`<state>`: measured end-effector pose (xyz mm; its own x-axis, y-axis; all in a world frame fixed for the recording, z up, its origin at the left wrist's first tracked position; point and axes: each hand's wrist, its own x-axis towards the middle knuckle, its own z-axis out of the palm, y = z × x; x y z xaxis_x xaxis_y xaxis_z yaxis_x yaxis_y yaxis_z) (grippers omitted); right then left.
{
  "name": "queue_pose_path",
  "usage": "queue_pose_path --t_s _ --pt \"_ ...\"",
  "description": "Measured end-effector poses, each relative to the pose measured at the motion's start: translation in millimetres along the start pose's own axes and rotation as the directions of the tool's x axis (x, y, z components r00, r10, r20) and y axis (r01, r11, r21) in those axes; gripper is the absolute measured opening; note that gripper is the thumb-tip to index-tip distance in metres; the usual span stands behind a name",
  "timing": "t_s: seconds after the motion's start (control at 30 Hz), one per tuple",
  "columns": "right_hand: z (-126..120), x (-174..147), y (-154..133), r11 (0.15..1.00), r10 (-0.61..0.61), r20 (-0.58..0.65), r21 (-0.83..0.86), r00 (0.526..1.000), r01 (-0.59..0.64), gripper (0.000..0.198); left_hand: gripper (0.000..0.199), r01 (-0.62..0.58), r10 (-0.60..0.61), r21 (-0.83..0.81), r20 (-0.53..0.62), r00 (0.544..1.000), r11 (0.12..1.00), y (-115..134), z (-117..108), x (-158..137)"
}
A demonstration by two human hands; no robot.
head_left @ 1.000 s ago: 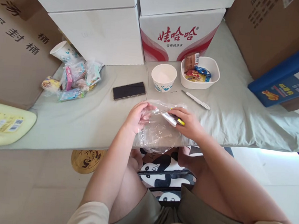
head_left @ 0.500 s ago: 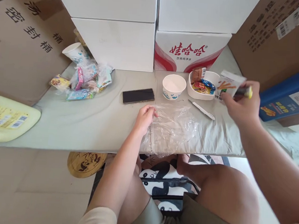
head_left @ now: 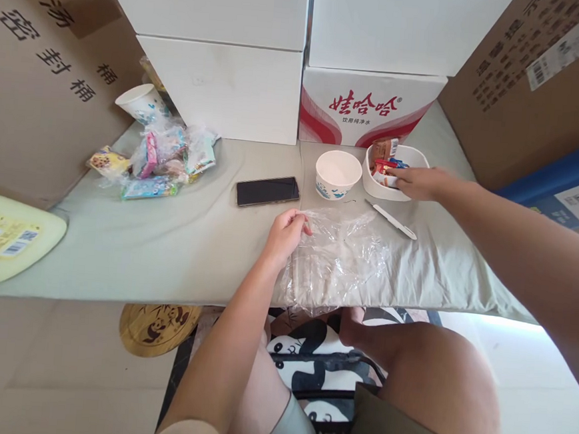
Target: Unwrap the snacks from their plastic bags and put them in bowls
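My left hand (head_left: 290,230) is closed on the edge of a crumpled clear plastic bag (head_left: 339,261) that lies on the cloth and droops over its front edge. My right hand (head_left: 422,182) reaches into a white tub (head_left: 399,193) at the right, its fingertips on a white snack packet (head_left: 383,178) inside. Brown, red and blue packets share that tub. Between the bag and the tub lies a white pen-like tool (head_left: 392,220). Just left of the tub stands a paper bowl (head_left: 337,174) with a blue pattern. My right palm and whatever it may hold are hidden.
A black phone (head_left: 267,191) lies left of the bowl. Farther left are several wrapped snacks (head_left: 161,160) and a tipped paper cup (head_left: 140,103). White boxes (head_left: 219,91) line the back. A yellow jug (head_left: 12,238) and a blue container (head_left: 567,182) flank the sides.
My right hand has moved left and down into the white tub, bringing the white snack packet there. The black and yellow item in that hand is out of sight. My left hand still grips the bag.
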<state>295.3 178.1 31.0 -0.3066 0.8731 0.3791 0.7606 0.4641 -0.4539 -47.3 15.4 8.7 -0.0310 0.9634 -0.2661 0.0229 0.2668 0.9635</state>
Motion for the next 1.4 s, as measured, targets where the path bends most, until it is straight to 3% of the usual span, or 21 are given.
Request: queue_pose_path --t_s 0.13,0.23,0.3,0.37,0.5,0.6,0.67,0.77,0.8,0.83,0.9,0.93,0.97,1.03,1.1,1.17,1.23,1.3,1.4 --pt "-7 -34 -46 0.989 0.061 -0.053 -0.134 0.997 -0.068 0.030 0.014 0.026 -0.026 0.018 0.030 0.999 1.000 0 -1 2" --pt "2 -90 -106 0.997 -0.009 -0.071 -0.073 0.997 0.004 0.023 0.015 0.047 -0.049 0.030 0.053 0.997 0.998 3 -4 4" --pt "21 -129 -140 0.993 -0.111 0.108 0.043 0.988 0.106 0.023 0.015 0.070 -0.075 0.065 0.072 0.995 0.995 4 -8 6" --pt "43 -159 -160 0.985 -0.169 0.273 0.072 0.947 0.155 0.034 0.016 0.063 -0.075 0.121 0.096 0.993 0.991 3 -12 7" --pt "61 -183 -164 0.995 -0.062 0.402 -0.048 0.913 0.089 0.050 0.052 -0.123 0.119 0.216 0.032 0.992 0.969 -6 -25 13" --pt "48 -188 -159 0.993 0.005 0.445 -0.109 0.896 0.049 0.057 0.048 -0.207 0.252 0.287 -0.131 0.959 0.936 -16 -35 21" --pt "38 -191 -157 0.991 0.033 0.481 -0.128 0.876 0.032 0.064 0.042 -0.243 0.337 0.346 -0.244 0.909 0.906 -19 -41 22" --pt "29 -196 -157 0.989 0.058 0.499 -0.150 0.865 0.020 0.061 0.031 -0.334 0.531 0.504 -0.320 0.785 0.796 -15 -42 9" --pt "27 -197 -157 0.988 0.062 0.491 -0.152 0.869 0.015 0.055 0.024 -0.362 0.576 0.553 -0.278 0.768 0.750 -13 -39 0" --pt "26 -197 -157 0.989 0.069 0.481 -0.149 0.874 0.004 0.049 0.017 -0.396 0.595 0.593 -0.181 0.783 0.701 -10 -35 -11" --pt "26 -197 -156 0.992 0.094 0.460 -0.115 0.883 -0.046 0.044 0.017 -0.483 0.470 0.604 0.196 0.861 0.634 -6 -24 -34" --pt "26 -196 -155 0.993 0.117 0.447 -0.084 0.887 -0.089 0.045 0.029 -0.533 0.345 0.610 0.407 0.846 0.587 -5 -17 -44" --pt "26 -195 -154 0.989 0.149 0.430 -0.046 0.890 -0.144 0.046 0.046 -0.577 0.227 0.619 0.553 0.802 0.532 -5 -11 -53" --pt "25 -193 -149 0.962 0.245 0.369 0.021 0.897 -0.271 0.047 0.066 -0.633 0.064 0.642 0.678 0.732 0.432 -7 -3 -63" --pt "23 -191 -144 0.922 0.362 0.278 0.035 0.890 -0.386 0.050 0.052 -0.647 0.040 0.652 0.692 0.721 0.395 -11 -1 -65" --pt "21 -192 -139 0.907 0.408 0.212 0.017 0.888 -0.421 0.056 0.033 -0.632 0.088 0.639 0.670 0.738 0.438 -14 -5 -60" --pt "19 -195 -139 0.951 0.298 0.234 0.016 0.926 -0.310 0.064 0.031 -0.565 0.140 0.626 0.595 0.792 0.537 -15 -11 -53" --pt "20 -198 -143 0.992 0.097 0.299 0.047 0.949 -0.116 0.064 0.032 -0.485 0.162 0.603 0.510 0.845 0.633 -13 -17 -48" --pt "24 -198 -154 0.994 -0.061 0.287 0.104 0.956 0.032 0.022 0.034 -0.430 0.181 0.553 0.447 0.876 0.714 -8 -23 -45"
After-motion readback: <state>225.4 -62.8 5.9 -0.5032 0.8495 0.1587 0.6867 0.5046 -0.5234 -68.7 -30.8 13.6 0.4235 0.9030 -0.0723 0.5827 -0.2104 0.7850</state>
